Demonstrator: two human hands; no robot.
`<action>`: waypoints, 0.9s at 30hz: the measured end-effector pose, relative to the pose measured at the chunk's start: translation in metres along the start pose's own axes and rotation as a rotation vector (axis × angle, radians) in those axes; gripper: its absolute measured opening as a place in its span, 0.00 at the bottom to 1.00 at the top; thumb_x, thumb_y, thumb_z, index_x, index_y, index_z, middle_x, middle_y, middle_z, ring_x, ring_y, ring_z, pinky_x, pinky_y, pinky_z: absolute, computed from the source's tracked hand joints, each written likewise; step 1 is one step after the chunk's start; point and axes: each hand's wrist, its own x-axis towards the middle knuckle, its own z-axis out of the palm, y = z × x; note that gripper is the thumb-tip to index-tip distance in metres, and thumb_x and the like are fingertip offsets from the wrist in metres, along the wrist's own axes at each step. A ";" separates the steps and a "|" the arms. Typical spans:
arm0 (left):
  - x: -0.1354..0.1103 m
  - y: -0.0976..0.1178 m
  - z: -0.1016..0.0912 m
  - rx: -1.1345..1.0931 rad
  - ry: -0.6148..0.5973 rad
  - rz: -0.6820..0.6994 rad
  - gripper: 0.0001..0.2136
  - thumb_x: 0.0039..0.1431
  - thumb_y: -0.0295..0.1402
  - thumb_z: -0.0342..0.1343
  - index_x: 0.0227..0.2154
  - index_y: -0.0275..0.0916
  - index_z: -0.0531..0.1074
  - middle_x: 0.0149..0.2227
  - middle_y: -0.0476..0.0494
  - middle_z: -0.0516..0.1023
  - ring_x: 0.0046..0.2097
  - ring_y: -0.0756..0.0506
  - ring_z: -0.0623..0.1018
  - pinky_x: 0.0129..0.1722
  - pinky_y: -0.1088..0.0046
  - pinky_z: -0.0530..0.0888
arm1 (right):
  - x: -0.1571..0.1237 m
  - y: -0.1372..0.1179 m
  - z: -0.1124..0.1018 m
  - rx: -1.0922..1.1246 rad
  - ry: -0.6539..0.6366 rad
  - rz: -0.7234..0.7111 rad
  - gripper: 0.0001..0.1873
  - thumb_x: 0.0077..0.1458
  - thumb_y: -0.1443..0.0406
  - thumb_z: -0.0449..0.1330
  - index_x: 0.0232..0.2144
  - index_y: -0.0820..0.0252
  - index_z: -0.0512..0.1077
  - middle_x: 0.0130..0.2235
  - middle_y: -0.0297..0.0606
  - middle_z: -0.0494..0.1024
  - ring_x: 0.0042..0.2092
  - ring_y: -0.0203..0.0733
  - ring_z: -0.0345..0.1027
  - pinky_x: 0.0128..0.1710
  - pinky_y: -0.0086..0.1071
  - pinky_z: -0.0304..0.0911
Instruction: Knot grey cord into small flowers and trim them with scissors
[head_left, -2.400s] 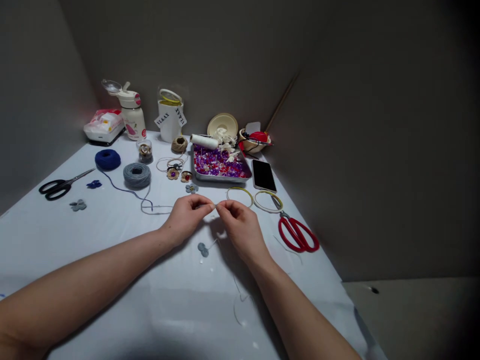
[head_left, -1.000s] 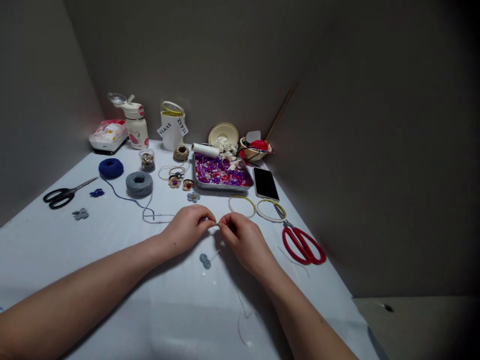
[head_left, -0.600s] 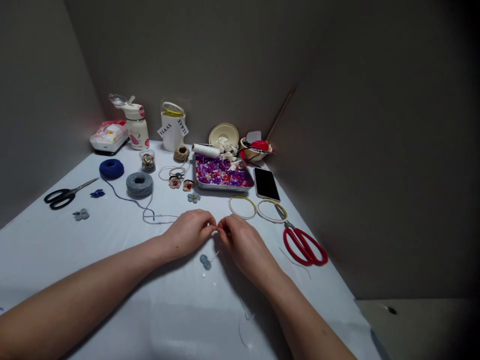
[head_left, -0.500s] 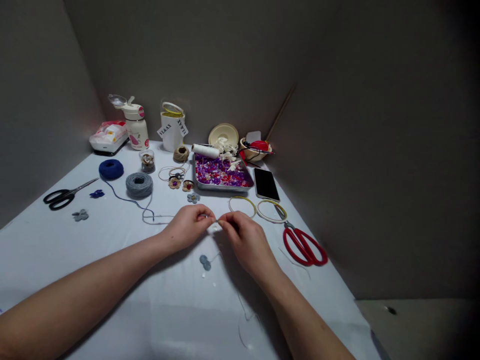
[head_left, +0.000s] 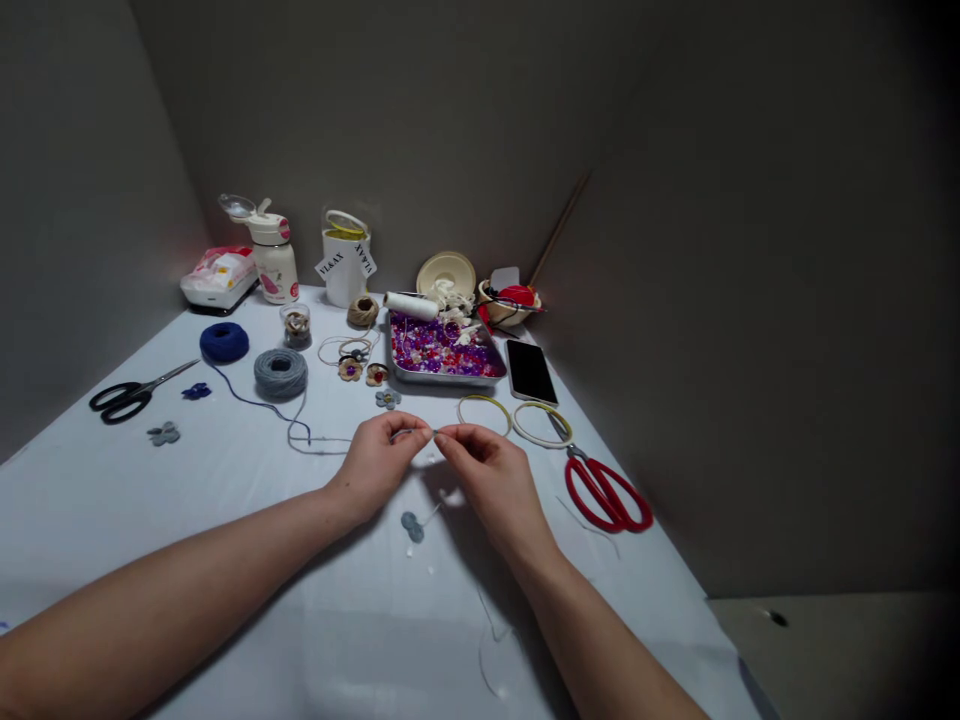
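Both hands meet above the middle of the white table, fingertips nearly touching. My left hand (head_left: 375,462) is closed in a pinch on the grey yarn (head_left: 321,452), which trails leftward toward a grey yarn ball (head_left: 281,373). Opposite it, my right hand (head_left: 495,480) pinches the same yarn between thumb and forefinger. What lies right between the fingertips is too small to make out. Below the hands rests a small grey crocheted piece (head_left: 412,526) with a thin tail running toward the right hand. A loose thread (head_left: 484,655) lies nearer the front.
Behind the hands stands a metal tray (head_left: 450,380) of purple and red beads. Red-handled scissors (head_left: 607,495), two hoops (head_left: 543,425) and a phone (head_left: 531,372) lie at right. Black scissors (head_left: 126,402), blue yarn (head_left: 223,342) and a bottle (head_left: 276,260) are at left.
The hands stay pinched together with almost no movement. The fingertips have shifted very slightly upward, and the whole view has moved a little.
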 end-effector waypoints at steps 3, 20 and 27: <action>-0.001 -0.001 0.001 0.011 -0.011 0.034 0.07 0.50 0.35 0.57 0.29 0.35 0.73 0.27 0.48 0.73 0.29 0.50 0.69 0.31 0.72 0.65 | 0.000 0.001 0.000 -0.049 0.005 -0.039 0.12 0.48 0.57 0.60 0.26 0.62 0.73 0.26 0.36 0.75 0.28 0.37 0.65 0.28 0.30 0.59; 0.003 0.010 -0.008 0.285 -0.161 0.123 0.05 0.53 0.32 0.54 0.28 0.37 0.74 0.25 0.49 0.73 0.29 0.49 0.70 0.31 0.72 0.66 | 0.003 0.004 -0.006 -0.200 -0.077 -0.099 0.10 0.49 0.59 0.54 0.25 0.59 0.67 0.23 0.31 0.67 0.25 0.36 0.58 0.25 0.29 0.54; 0.004 0.007 -0.011 0.410 -0.173 0.163 0.05 0.53 0.31 0.55 0.28 0.38 0.76 0.24 0.48 0.74 0.28 0.48 0.69 0.30 0.70 0.64 | 0.002 0.001 -0.008 -0.306 -0.102 -0.126 0.08 0.49 0.61 0.53 0.25 0.59 0.67 0.23 0.32 0.68 0.25 0.36 0.58 0.26 0.29 0.54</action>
